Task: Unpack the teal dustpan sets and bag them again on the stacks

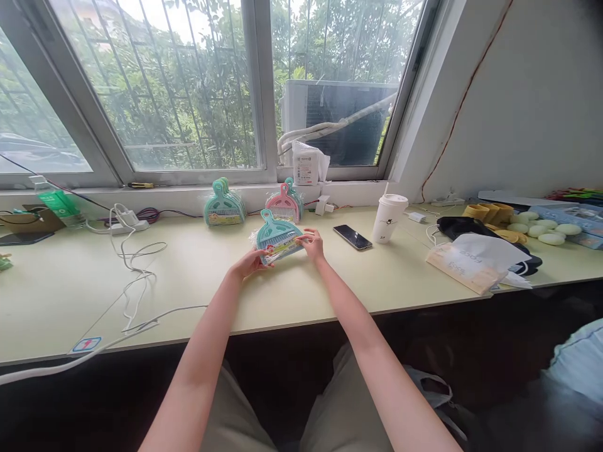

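A small teal dustpan-and-brush set [277, 238] in clear wrapping is held just above the pale desk [198, 282]. My left hand [252, 262] grips its lower left corner and my right hand [311, 243] grips its right edge. Behind it, against the window sill, stand a stack of teal sets [224, 204] and a stack with a pink set in front [284, 202].
A black phone [352, 237] and a white lidded cup [389, 217] lie right of my hands. White cables and a charger [127, 220] trail on the left. A paper bag [475, 262], yellow and pale green round items [537, 227] and a tissue pack [307, 163] sit right.
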### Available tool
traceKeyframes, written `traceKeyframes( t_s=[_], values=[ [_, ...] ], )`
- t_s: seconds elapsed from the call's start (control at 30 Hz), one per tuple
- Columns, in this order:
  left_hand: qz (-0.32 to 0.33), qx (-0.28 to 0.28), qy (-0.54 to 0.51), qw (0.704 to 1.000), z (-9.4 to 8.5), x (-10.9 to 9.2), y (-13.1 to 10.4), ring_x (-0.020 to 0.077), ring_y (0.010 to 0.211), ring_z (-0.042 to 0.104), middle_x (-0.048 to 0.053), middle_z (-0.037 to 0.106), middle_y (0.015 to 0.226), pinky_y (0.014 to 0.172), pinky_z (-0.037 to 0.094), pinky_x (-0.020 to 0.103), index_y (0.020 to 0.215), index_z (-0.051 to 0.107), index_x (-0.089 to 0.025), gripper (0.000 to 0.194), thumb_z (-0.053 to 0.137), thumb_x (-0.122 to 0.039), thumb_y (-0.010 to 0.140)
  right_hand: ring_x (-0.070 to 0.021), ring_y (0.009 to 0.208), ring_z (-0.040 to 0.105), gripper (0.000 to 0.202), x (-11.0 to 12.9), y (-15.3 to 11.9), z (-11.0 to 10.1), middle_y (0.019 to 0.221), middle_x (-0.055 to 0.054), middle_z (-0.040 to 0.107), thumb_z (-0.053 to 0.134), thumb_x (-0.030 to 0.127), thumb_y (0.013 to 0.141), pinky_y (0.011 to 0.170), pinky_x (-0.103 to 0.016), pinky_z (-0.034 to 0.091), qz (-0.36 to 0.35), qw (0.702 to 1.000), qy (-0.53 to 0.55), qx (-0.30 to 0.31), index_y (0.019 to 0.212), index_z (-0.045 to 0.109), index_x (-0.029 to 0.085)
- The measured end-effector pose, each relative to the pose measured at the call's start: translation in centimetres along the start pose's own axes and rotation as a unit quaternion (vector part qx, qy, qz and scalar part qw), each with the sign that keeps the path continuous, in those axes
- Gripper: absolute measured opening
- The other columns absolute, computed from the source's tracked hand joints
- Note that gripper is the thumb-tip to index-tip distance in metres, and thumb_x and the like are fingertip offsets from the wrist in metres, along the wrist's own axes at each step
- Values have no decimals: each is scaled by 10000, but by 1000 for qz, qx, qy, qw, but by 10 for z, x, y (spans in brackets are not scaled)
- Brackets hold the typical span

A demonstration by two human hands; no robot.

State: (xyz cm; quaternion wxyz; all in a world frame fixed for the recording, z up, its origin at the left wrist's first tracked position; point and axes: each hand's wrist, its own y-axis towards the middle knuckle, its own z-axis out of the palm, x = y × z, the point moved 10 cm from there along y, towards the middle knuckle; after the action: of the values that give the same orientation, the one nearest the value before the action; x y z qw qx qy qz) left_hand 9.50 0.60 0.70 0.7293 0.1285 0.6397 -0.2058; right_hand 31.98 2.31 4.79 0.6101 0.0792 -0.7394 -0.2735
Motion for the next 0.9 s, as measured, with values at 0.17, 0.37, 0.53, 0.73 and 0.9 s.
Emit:
traceKeyframes(
  t_s=[0.17, 0.37, 0.53, 0.73, 0.9],
  values=[
    [-15, 12, 40, 999, 5, 0, -5, 180, 655, 709, 103, 686, 1062, 514, 546, 245, 1328, 424, -214, 662, 731, -296, 747, -197, 946, 679, 576, -39, -7, 10, 1074, -34, 707, 848, 249, 577, 915, -415, 552, 154, 983, 80, 58, 1124, 669, 256],
    [53, -86, 72, 992, -4, -21, -11, 197, 844, 707, 120, 631, 1268, 651, 569, 276, 1527, 221, -343, 987, 790, -401, 723, -204, 796, 695, 418, -53, -2, 23, 842, -32, 756, 868, 258, 492, 892, -428, 564, 195, 960, 164, 114, 865, 696, 177],
    [176, -121, 210, 954, 0, -45, -12, 199, 934, 665, 86, 574, 1336, 827, 550, 346, 1473, 397, -390, 982, 854, -274, 612, -185, 791, 690, 360, -51, 6, 2, 813, -4, 752, 817, 217, 512, 859, -391, 566, 182, 971, 157, 4, 838, 666, 197],
    [224, -107, 310, 918, 12, -46, -14, 312, 1224, 505, 101, 438, 1360, 847, 544, 369, 1388, 515, -356, 985, 907, -288, 487, -185, 782, 690, 360, -40, -1, 4, 804, 3, 745, 783, 194, 539, 858, -389, 561, 175, 968, 179, 18, 886, 691, 193],
    [239, -172, 308, 905, 2, -51, -15, 259, 1037, 578, 71, 542, 1188, 783, 538, 351, 864, 690, -248, 302, 829, -286, 598, -192, 756, 692, 350, -44, -1, 1, 783, -1, 748, 820, 189, 498, 845, -408, 571, 195, 962, 191, 6, 823, 690, 191]
  ],
)
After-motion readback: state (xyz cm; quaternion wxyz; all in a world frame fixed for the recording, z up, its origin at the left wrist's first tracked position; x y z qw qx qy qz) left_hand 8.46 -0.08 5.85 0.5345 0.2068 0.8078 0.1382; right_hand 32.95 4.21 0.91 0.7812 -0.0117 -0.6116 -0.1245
